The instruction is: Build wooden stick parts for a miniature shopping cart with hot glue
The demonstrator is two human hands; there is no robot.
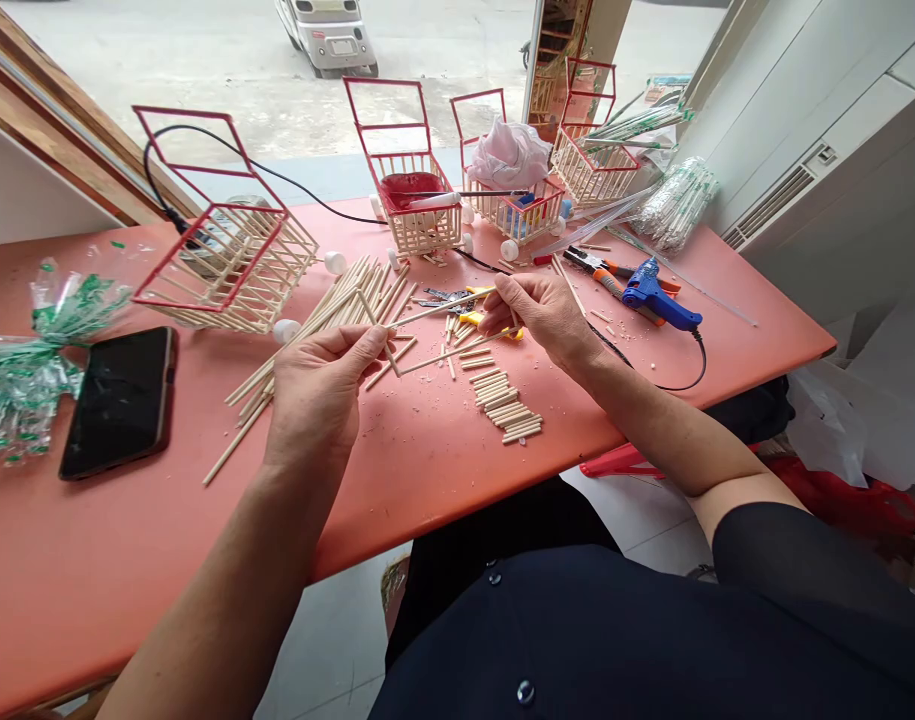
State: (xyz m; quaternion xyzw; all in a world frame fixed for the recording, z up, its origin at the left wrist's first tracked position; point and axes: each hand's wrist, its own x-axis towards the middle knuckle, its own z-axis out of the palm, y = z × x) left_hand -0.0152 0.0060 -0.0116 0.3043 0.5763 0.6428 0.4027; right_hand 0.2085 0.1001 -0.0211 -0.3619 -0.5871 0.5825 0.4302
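Note:
My left hand (pixel 318 385) is closed in a pinch on the ends of thin wooden sticks (pixel 397 345) that meet at an angle above the table. My right hand (pixel 536 310) is closed on the far ends of the same sticks, one running from about the left thumb toward it. Under and behind my hands lies a fan of long wooden sticks (pixel 329 310). A row of short cut stick pieces (pixel 506 405) lies just right of my left hand. Yellow-handled cutters (pixel 468 318) rest beneath my right hand.
The salmon table (pixel 427 460) carries a black phone (pixel 119 400), green-printed plastic wrappers (pixel 22 370), a tipped stick basket with red frame (pixel 228 255), three small stick carts (pixel 419 205) at the back, a blue glue gun (pixel 656 295) with cord, and bagged sticks (pixel 674 205).

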